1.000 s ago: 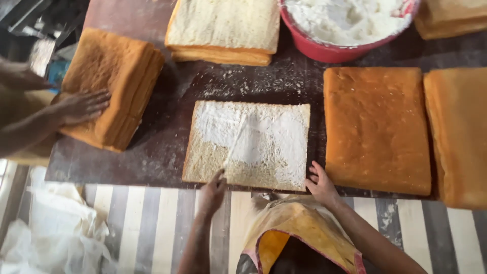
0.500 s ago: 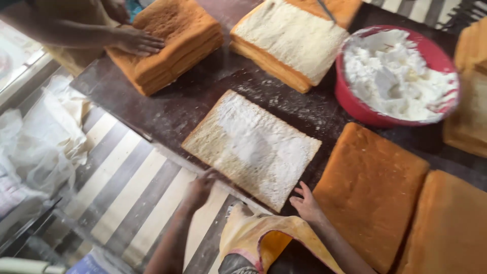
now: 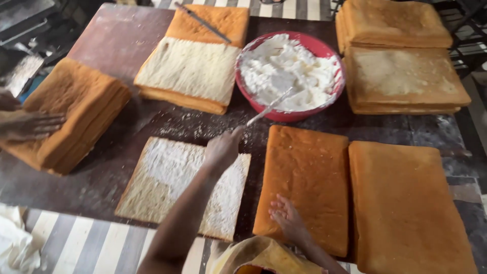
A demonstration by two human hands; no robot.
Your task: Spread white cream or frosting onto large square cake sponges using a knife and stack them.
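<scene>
Left hand (image 3: 221, 148) is clenched on a spatula (image 3: 269, 107), blade dipped into the red cream bowl (image 3: 290, 76) mid-bench to load cream. Right hand (image 3: 287, 217), fingers released, rests flat on the brown sponge sheet (image 3: 307, 182) at the near edge, steadying it.

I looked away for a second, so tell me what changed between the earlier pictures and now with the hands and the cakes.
The left hand left the near edge of the cream-dusted cake slab and reached up with a spatula into the red bowl of cream. The right hand shifted from the table edge onto the brown cake sheet. The slab, the cake stacks and another person's hand on the left stack stayed put.
</scene>
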